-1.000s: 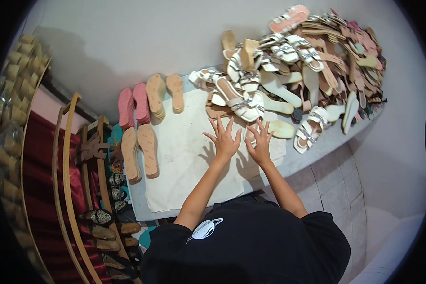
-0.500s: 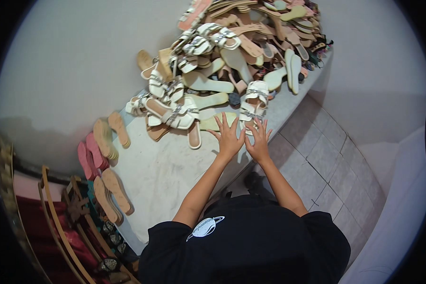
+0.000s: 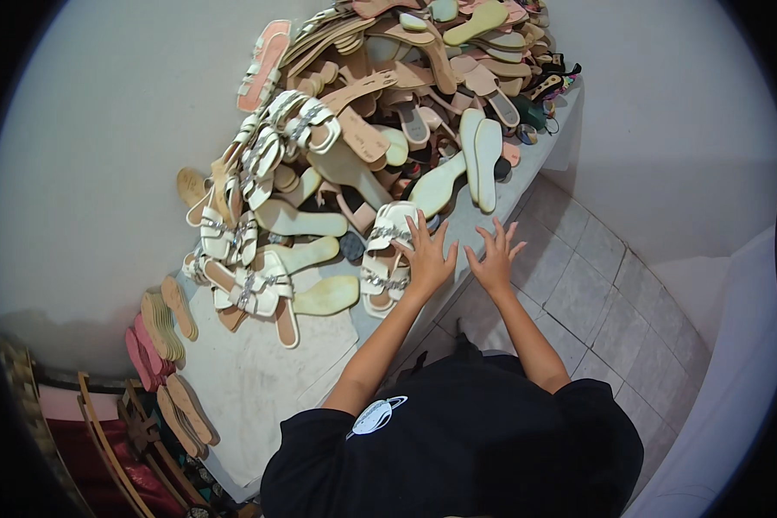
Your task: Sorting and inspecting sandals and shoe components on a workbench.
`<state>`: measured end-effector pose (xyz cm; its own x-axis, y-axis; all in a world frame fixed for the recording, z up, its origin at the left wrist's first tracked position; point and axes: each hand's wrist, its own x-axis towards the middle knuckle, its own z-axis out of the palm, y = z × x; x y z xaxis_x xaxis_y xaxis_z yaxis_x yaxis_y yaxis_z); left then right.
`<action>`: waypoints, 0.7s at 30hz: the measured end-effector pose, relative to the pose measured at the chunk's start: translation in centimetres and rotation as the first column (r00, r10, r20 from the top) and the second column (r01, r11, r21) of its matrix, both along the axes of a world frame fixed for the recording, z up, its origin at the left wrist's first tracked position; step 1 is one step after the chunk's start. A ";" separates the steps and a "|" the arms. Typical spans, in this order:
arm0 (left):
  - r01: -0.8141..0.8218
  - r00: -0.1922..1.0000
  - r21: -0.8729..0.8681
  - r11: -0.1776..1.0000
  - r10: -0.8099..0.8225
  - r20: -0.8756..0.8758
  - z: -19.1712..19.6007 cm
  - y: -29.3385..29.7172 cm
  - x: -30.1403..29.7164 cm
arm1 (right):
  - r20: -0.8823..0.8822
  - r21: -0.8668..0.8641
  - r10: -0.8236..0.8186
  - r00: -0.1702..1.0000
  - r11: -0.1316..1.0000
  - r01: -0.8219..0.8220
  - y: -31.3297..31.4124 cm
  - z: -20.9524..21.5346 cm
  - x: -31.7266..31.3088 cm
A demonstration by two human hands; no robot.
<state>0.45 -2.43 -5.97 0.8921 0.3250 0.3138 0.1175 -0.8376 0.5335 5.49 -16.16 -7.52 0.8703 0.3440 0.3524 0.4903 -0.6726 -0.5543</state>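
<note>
My left hand is open with fingers spread, its fingertips overlapping the right side of a white strappy sandal with silver chain trim; whether it touches the sandal I cannot tell. Held apart to its right, my right hand is also open and empty, in the air by the table's edge. Beyond the fingers lie two pale insole-shaped pieces side by side. More white sandals are heaped left of my hands, with a pale yellow sole beside them.
A large pile of tan soles and footwear parts covers the table's far end against the wall. Stacks of pink soles and tan soles line the left edge. Tiled floor lies to the right; a wooden chair frame stands lower left.
The view has swung, so the pile now sits lower and further left. Both hands have shifted rightward along the table relative to the sandal. My hands stay open and are farther apart.
</note>
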 end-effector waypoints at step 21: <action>-0.062 0.991 0.287 0.956 0.093 -0.096 -3.7 -4.0 13.8 | 0.003 -0.260 0.146 0.989 0.955 -0.140 -1.9 -3.3 14.2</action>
<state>14.21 -6.48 -9.67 0.9013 0.3061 0.3066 0.2311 -0.9383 0.2572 19.69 -18.07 -10.81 0.7987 0.5458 0.2533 0.6016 -0.7135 -0.3591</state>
